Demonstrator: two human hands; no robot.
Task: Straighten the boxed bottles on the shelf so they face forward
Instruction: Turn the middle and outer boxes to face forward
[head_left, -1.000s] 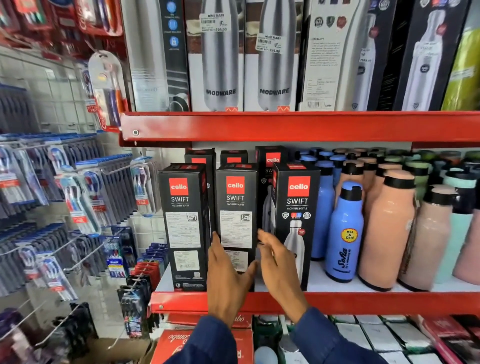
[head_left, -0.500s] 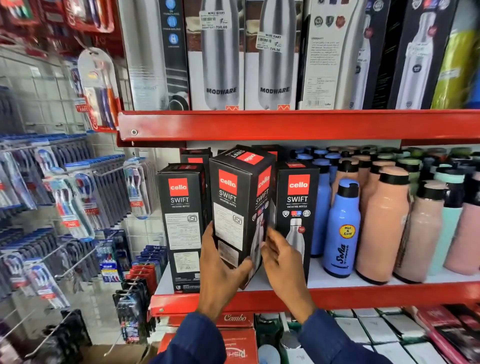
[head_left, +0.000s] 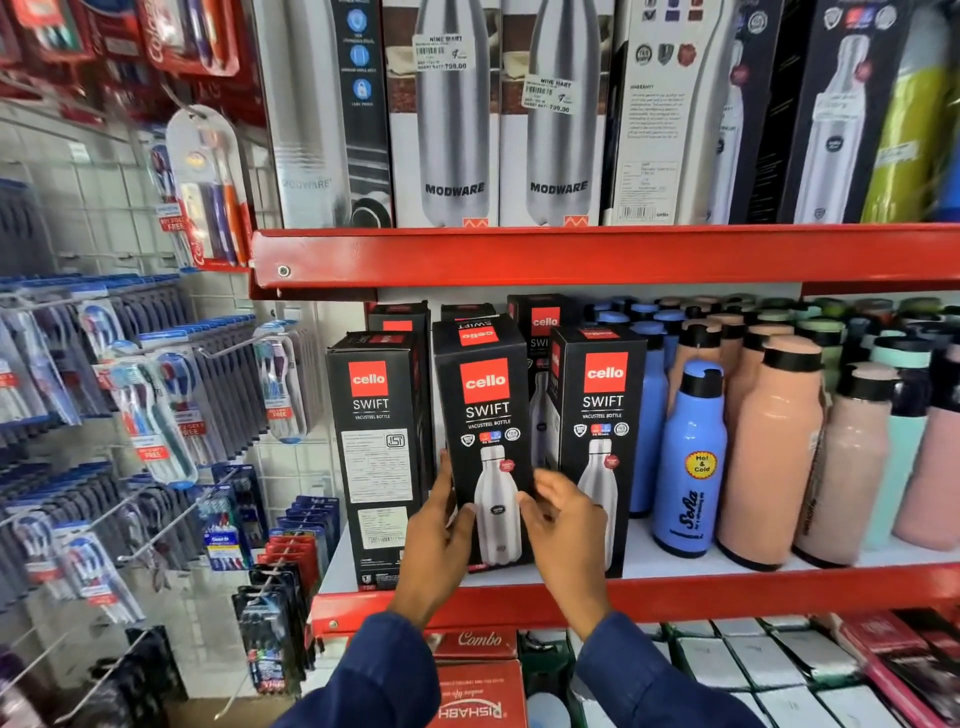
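Observation:
Three black Cello Swift boxes stand in the front row of the red shelf. The middle box is tilted slightly, with its bottle picture facing me. My left hand grips its lower left side, and my right hand holds its lower right edge with curled fingers. The right box also shows its bottle picture. The left box shows a white printed label side instead. More Cello boxes stand behind them.
Loose blue, peach and mint bottles crowd the shelf to the right. An upper red shelf carries tall Modware boxes. Toothbrush packs hang on wire hooks at left. Boxed goods lie below.
The middle box was lifted out of the row, turned from its label side through a corner view, and now shows its bottle picture forward. Both hands stayed on it.

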